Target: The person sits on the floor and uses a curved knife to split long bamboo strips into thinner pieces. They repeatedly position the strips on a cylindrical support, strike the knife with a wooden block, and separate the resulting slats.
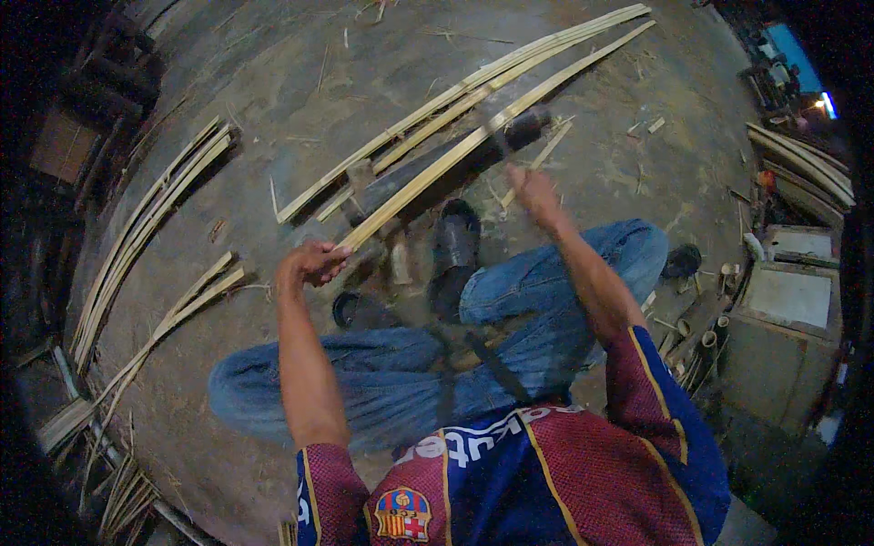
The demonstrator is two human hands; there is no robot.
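Observation:
A long pale bamboo strip (419, 185) slants from near left to far right across a dark, log-like support (533, 127). My left hand (317, 262) is closed around its near end. My right hand (537, 197) is a fist beside the strip's right side, its fingers wrapped round the grip of a knife-like tool. The tool's grey blade (499, 132) is smeared by motion and crosses the strip over the support. Part of the support is hidden under the strip. Both my feet lie on the floor just nearer than the support.
More long bamboo strips (455, 91) lie beyond the support. Bundles of strips (150, 232) rest on the floor at the left, others (182, 314) nearer. At right stand a box with a white panel (787, 296) and cut bamboo tubes (708, 339). Splinters litter the floor.

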